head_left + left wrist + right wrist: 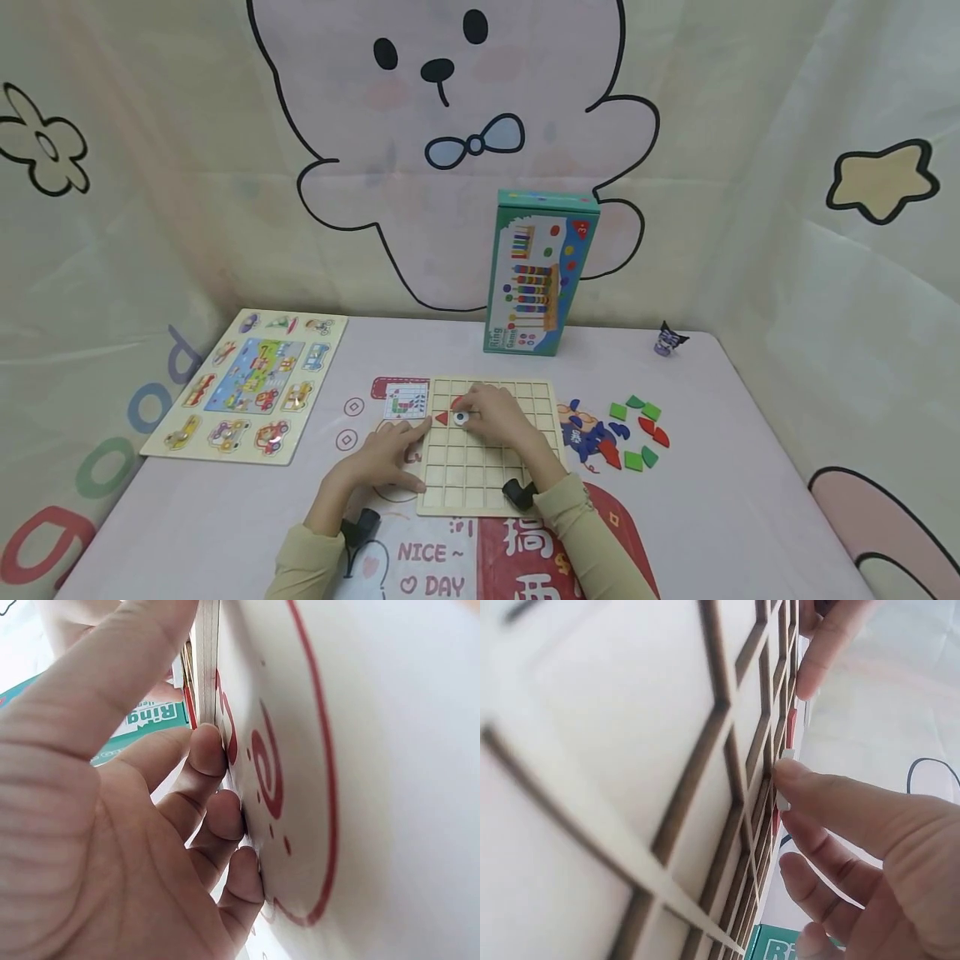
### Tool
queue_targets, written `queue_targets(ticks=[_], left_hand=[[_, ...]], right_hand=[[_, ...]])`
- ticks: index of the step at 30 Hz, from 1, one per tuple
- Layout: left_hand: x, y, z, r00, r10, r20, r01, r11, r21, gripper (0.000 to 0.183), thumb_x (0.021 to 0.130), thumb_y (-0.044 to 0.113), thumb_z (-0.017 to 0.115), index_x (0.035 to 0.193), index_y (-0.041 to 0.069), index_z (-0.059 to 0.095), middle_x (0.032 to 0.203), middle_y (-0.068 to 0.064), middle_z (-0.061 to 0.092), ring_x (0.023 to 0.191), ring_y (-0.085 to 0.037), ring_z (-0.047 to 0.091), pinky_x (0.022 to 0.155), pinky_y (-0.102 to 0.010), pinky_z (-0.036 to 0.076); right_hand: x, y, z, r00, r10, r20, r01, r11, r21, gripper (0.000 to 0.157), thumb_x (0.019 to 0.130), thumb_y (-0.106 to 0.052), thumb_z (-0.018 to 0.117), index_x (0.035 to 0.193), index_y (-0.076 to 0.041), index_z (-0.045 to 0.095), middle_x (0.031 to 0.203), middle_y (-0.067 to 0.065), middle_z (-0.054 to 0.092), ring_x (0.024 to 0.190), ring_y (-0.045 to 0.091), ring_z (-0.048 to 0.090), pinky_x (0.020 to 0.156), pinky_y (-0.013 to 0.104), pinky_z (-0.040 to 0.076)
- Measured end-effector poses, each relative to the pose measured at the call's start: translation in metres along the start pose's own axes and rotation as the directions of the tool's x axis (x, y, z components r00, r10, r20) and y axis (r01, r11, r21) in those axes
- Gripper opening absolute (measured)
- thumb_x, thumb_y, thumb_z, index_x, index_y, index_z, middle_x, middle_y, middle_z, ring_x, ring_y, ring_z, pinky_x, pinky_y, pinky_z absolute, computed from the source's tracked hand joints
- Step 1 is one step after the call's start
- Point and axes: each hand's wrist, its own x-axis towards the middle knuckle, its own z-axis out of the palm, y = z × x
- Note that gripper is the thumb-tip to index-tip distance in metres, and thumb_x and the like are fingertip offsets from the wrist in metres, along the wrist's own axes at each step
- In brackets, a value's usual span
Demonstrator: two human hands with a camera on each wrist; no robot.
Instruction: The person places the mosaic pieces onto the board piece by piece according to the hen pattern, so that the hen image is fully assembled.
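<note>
A wooden grid board [480, 479] lies on the table in front of me. My right hand [495, 414] is over its upper left part, thumb and fingertips pinching a small white eye tile [461, 418] with a dark dot. The right wrist view shows this tile [784, 796] edge-on at the grid ridges. Red pieces sit beside it, one a red triangle [442, 417] just to its left. My left hand [386, 457] rests at the board's left edge, index finger near the red triangle and thumb by the lower corner, its other fingertips on the table.
A picture card [406, 402] lies at the board's upper left. Loose green, red and blue pieces [633, 460] are scattered to the right. Farther off are a puzzle board [300, 429], an upright Ring game box [528, 275] and a small dark wrapper [667, 340].
</note>
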Motion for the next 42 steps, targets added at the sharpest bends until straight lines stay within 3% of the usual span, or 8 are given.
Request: queue_targets(ticks=[11,21,42], left_hand=[[0.0012,-0.0005,0.0008,1.000,0.006,0.001,-0.006,1.000,0.005,0.099,0.063,0.049,0.079,0.144,0.013,0.035,0.102,0.003,0.049,0.085,-0.015,0.034,0.072,-0.035,0.027],[0.0004,-0.0032,0.0009,1.000,0.005,-0.010,-0.005,1.000,-0.025,0.099,0.061,0.047,0.080,0.143,0.012,0.036,0.105,0.003,0.049,0.085,-0.015,0.034,0.072,-0.034,0.028],[-0.0001,-0.0013,0.0010,1.000,-0.013,-0.004,0.013,1.000,-0.024,0.098,0.062,0.048,0.079,0.143,0.014,0.036,0.113,0.001,0.051,0.088,-0.015,0.036,0.076,-0.036,0.029]], right_hand=[[0.0056,0.0015,0.0027,0.998,0.040,0.046,-0.043,0.998,0.054,0.023,0.081,-0.016,0.070,0.103,-0.022,0.071,0.095,-0.005,0.060,0.082,0.012,0.052,0.077,0.034,0.038],[0.0052,0.0030,0.0027,0.995,0.089,0.048,-0.094,0.991,0.095,0.020,0.082,-0.018,0.069,0.101,-0.022,0.070,0.101,-0.007,0.062,0.095,0.015,0.056,0.086,0.038,0.040],[-0.0002,0.0066,-0.0028,0.998,0.062,0.028,-0.063,0.998,0.032,0.019,0.081,-0.015,0.068,0.100,-0.019,0.070,0.094,-0.001,0.062,0.084,0.016,0.056,0.077,0.036,0.043]])
